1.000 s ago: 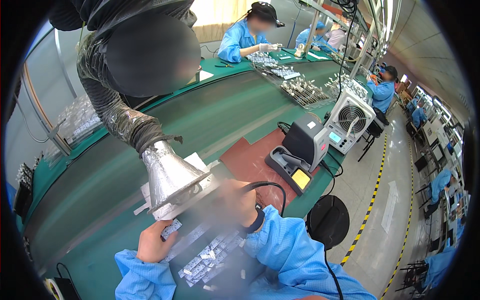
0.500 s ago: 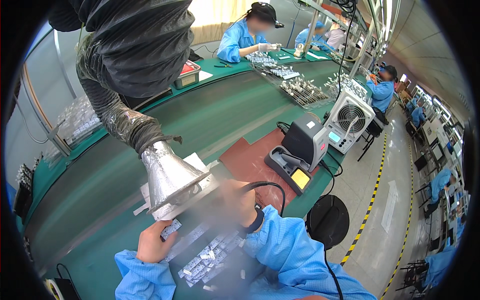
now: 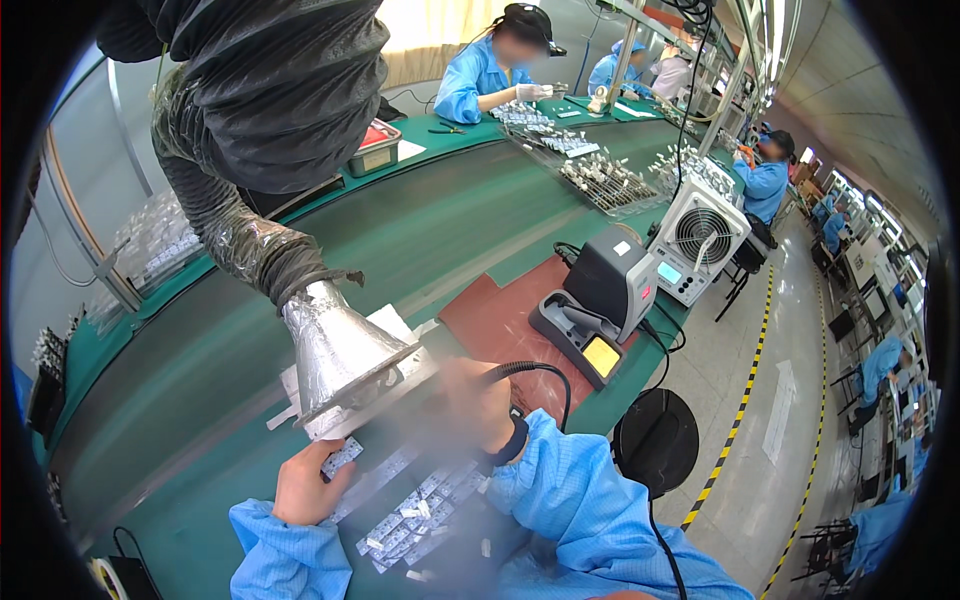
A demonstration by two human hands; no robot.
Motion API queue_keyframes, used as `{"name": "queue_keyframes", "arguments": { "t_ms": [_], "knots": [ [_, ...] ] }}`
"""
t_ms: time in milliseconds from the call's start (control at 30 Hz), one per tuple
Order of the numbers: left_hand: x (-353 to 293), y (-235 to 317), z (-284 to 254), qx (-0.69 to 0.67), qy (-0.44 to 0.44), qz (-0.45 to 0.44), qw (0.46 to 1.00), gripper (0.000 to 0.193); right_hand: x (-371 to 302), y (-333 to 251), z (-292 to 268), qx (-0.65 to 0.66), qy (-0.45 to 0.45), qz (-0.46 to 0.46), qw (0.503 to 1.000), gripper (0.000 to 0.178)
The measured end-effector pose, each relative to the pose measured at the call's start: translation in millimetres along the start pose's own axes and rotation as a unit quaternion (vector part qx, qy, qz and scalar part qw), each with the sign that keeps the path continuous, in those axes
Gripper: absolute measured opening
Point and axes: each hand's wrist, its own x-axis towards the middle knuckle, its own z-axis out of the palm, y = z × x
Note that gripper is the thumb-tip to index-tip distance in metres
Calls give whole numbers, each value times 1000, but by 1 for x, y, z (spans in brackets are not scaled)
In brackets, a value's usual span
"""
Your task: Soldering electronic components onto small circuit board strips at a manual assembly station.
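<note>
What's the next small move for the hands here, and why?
Probably steady the small board with the left hand before shifting the right hand: the left hand holds it near the metal funnel, a black cable leads to the right hand, and blur hides what that hand is doing.

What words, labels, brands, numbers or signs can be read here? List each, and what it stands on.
None can be read clearly enough to quote.
Black soldering station: red display, too small to read.
White fan unit: lit screen, too small.
Small board at the left hand: markings too small.
</note>
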Motion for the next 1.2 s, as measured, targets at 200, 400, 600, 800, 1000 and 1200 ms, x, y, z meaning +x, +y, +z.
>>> {"name": "queue_keyframes", "arguments": {
  "t_ms": [200,400,600,800,1000,1200],
  "knots": [
    [0,-3,1,1,1,3,1000,35,0,1,-2,31,-10,14,999,39],
    [-1,-5,2,2,8,13,1000,35,-1,3,-2,62,-16,32,997,39],
    [-1,-5,2,4,3,7,1000,35,-1,2,-1,49,-15,19,998,39],
    [-1,-6,3,3,7,15,1000,35,-1,2,-1,26,-7,16,1000,39],
    [-1,-7,3,1,6,17,1000,35,-1,4,-2,48,-17,19,999,39],
    [0,-4,2,-1,2,8,1000,35,0,1,-2,31,-12,13,999,39]
  ]
}}
